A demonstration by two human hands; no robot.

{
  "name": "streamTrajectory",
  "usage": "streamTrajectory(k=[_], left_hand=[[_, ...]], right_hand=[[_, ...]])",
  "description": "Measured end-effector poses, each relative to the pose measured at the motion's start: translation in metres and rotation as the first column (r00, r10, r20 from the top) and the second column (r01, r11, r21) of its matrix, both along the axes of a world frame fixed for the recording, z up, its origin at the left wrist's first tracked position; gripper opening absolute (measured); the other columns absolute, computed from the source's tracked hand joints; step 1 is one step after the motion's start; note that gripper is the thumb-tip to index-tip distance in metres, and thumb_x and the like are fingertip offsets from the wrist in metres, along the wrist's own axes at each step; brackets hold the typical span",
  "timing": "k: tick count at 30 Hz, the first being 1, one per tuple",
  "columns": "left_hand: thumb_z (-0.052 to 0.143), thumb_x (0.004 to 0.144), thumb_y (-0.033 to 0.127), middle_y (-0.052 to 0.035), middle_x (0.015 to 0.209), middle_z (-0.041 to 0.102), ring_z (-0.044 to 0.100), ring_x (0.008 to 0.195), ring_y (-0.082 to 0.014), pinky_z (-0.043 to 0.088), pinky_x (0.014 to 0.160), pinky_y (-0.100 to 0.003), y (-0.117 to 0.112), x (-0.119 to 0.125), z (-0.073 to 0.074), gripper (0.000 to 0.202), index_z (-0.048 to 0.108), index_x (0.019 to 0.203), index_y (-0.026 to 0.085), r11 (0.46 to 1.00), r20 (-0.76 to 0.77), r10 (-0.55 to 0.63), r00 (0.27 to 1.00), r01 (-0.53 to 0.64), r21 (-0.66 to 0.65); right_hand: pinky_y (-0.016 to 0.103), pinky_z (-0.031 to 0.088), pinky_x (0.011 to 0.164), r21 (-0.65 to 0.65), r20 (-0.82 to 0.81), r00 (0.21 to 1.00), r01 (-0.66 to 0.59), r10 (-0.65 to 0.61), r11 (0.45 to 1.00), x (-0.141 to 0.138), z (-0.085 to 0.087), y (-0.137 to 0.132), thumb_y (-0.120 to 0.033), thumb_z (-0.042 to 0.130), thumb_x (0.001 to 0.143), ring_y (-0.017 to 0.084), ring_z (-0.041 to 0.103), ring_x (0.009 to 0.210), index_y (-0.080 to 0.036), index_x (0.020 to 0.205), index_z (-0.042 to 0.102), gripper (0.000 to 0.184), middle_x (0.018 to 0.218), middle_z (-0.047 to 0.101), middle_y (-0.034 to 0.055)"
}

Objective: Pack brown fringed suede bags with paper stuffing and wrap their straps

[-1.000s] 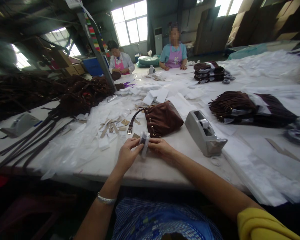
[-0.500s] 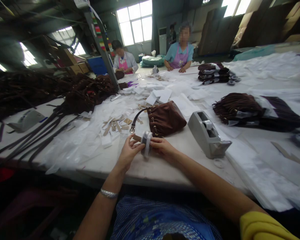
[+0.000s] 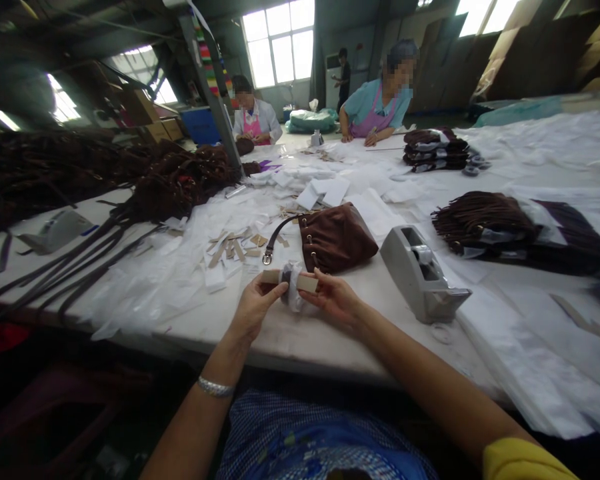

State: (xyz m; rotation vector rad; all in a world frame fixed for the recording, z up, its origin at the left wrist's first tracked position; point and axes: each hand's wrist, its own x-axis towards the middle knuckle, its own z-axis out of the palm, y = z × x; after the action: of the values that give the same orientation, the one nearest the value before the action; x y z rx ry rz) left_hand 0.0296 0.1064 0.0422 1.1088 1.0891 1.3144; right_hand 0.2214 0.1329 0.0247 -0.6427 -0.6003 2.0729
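My left hand (image 3: pixel 254 308) and my right hand (image 3: pixel 333 300) pinch the two ends of a small tan cardboard strip (image 3: pixel 290 280) held level just above the white table (image 3: pixel 300 337). A dark piece wrapped in clear plastic (image 3: pixel 293 292) sits around the strip's middle, between my fingers. Right behind my hands lies a brown suede bag (image 3: pixel 337 238) with metal eyelets, its strap and buckle (image 3: pixel 269 253) trailing to the left. A grey tape dispenser (image 3: pixel 420 273) stands to the right of my right hand.
Loose cardboard strips (image 3: pixel 235 245) and clear plastic bags (image 3: pixel 155 287) lie at left, with dark straps (image 3: pixel 75 267) and a heap of brown bags (image 3: pixel 180 180) beyond. Stacks of brown fringed pieces (image 3: pixel 485 223) sit at right. Two people (image 3: pixel 380 103) work at the far end.
The cardboard strip has turned level and now shows between my fingers, with the plastic-wrapped piece around it. The view has shifted slightly, and my hands have stayed in the same spot.
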Motion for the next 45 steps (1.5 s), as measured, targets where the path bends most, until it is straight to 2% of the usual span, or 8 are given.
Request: streamTrajectory(k=[3, 5, 12, 21, 28, 35, 40, 45], left_hand=[[0.083, 0.069, 0.031, -0.0025, 0.091, 0.071, 0.064, 0.088, -0.0161, 0.048, 0.083, -0.028, -0.002, -0.002, 0.001, 0.037, 0.066, 0.098, 0.015, 0.999, -0.042, 0.007, 0.999, -0.005, 0.033], [0.082, 0.069, 0.032, -0.0025, 0.090, 0.070, 0.065, 0.086, -0.0163, 0.049, 0.080, -0.028, -0.004, -0.001, -0.001, 0.037, 0.065, 0.097, 0.015, 0.999, -0.070, 0.026, 0.997, -0.023, 0.040], [0.082, 0.068, 0.035, -0.0022, 0.088, 0.068, 0.065, 0.076, -0.0149, 0.051, 0.070, -0.025, -0.012, 0.008, -0.012, 0.039, 0.063, 0.096, 0.015, 0.994, -0.183, 0.111, 0.977, -0.104, 0.046], [0.082, 0.068, 0.034, -0.0017, 0.083, 0.070, 0.066, 0.078, -0.0165, 0.051, 0.073, -0.026, -0.010, 0.007, -0.015, 0.032, 0.068, 0.090, 0.015, 0.994, -0.223, 0.104, 0.969, -0.092, 0.062], [0.083, 0.067, 0.033, -0.0055, 0.088, 0.075, 0.069, 0.086, -0.0211, 0.053, 0.081, -0.031, -0.015, 0.001, -0.014, 0.033, 0.070, 0.092, 0.015, 0.996, -0.205, 0.079, 0.976, -0.069, 0.056], [0.073, 0.075, 0.035, -0.0059, 0.092, 0.075, 0.070, 0.093, -0.0235, 0.054, 0.085, -0.032, -0.023, 0.003, -0.001, 0.029, 0.073, 0.096, 0.016, 0.999, -0.215, -0.015, 0.976, 0.025, 0.043], [0.069, 0.081, 0.039, -0.0045, 0.085, 0.075, 0.070, 0.084, -0.0222, 0.054, 0.078, -0.030, -0.023, 0.002, -0.005, 0.027, 0.074, 0.095, 0.016, 0.994, -0.315, 0.088, 0.945, -0.063, 0.091], [0.067, 0.083, 0.039, -0.0023, 0.084, 0.076, 0.070, 0.079, -0.0211, 0.052, 0.072, -0.028, -0.024, 0.004, -0.004, 0.023, 0.076, 0.093, 0.020, 0.978, -0.440, 0.182, 0.879, -0.114, 0.177]], right_hand=[[0.026, 0.054, 0.088, 0.103, 0.066, 0.998, 0.013, -0.020, 0.995, -0.007, -0.005, -0.003, -0.015, 0.084, 0.062, 0.015, 0.068, 0.088, -0.017, 0.099, 0.075, 0.038, 0.100, 0.074, 0.0040], [0.028, 0.054, 0.086, 0.172, 0.140, 0.987, 0.050, -0.075, 0.984, -0.012, -0.008, -0.005, -0.020, 0.087, 0.059, 0.015, 0.068, 0.085, -0.019, 0.097, 0.075, 0.040, 0.098, 0.074, 0.0030], [0.029, 0.055, 0.066, 0.352, 0.331, 0.916, 0.104, -0.228, 0.930, -0.019, -0.008, -0.010, -0.038, 0.088, 0.058, 0.013, 0.062, 0.065, -0.018, 0.085, 0.074, 0.036, 0.076, 0.070, 0.0003], [0.022, 0.043, 0.051, 0.483, 0.474, 0.852, -0.040, -0.223, 0.875, -0.015, -0.007, -0.006, -0.048, 0.080, 0.067, 0.010, 0.053, 0.058, -0.017, 0.082, 0.077, 0.035, 0.074, 0.069, 0.0007], [0.022, 0.041, 0.052, 0.486, 0.478, 0.860, -0.092, -0.176, 0.869, -0.017, -0.010, -0.009, -0.049, 0.078, 0.070, 0.009, 0.051, 0.056, -0.017, 0.094, 0.074, 0.040, 0.075, 0.066, -0.0002], [0.023, 0.039, 0.054, 0.568, 0.492, 0.810, -0.023, -0.318, 0.822, -0.021, -0.018, -0.007, -0.048, 0.077, 0.071, 0.011, 0.050, 0.058, -0.018, 0.091, 0.067, 0.038, 0.070, 0.061, -0.0015], [0.025, 0.041, 0.055, 0.620, 0.488, 0.787, -0.008, -0.378, 0.785, -0.021, -0.015, -0.012, -0.046, 0.077, 0.074, 0.013, 0.052, 0.059, -0.019, 0.085, 0.063, 0.032, 0.067, 0.058, -0.0013], [0.029, 0.049, 0.064, 0.630, 0.485, 0.791, -0.020, -0.373, 0.776, -0.023, -0.007, -0.018, -0.050, 0.075, 0.075, 0.018, 0.060, 0.067, -0.019, 0.084, 0.066, 0.033, 0.074, 0.066, 0.0027]])
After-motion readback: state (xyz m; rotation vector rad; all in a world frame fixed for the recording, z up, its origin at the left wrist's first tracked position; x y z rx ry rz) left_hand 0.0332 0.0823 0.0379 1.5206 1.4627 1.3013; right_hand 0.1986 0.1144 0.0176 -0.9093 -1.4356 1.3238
